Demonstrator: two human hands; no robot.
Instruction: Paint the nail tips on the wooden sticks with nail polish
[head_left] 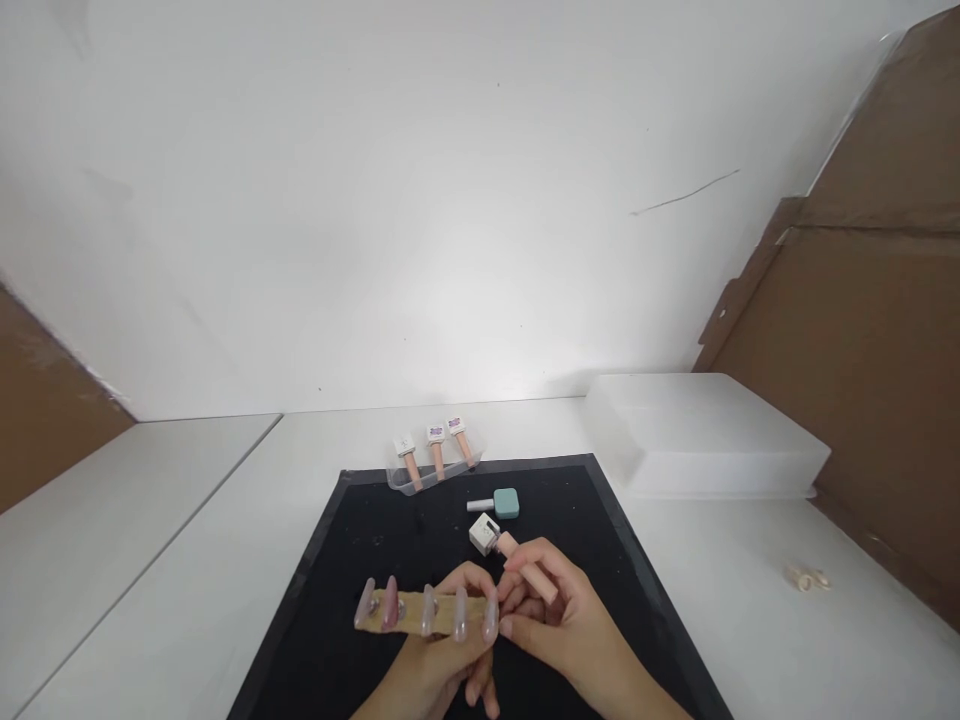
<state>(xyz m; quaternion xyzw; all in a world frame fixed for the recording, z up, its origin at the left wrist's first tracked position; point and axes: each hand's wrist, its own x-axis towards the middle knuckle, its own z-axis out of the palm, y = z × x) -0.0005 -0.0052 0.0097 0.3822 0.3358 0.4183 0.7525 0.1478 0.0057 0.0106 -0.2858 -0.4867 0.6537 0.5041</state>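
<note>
Black mat [352,540]: left fingers [471,574] grip strip [444,610] crosswise; right fingers [546,552], handle [540,582] angled forward left.

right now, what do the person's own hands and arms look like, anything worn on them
The left hand and right hand are bare, with no gloves and no rings or markings that can be made out. The short stretch of arms in view shows no sleeves, watch or bracelet. Nail detail is too small to tell.

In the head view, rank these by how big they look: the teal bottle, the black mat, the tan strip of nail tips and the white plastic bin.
Largest to smallest:
1. Black mat, partly covered by hands
2. White plastic bin
3. Tan strip
4. Teal bottle
</note>
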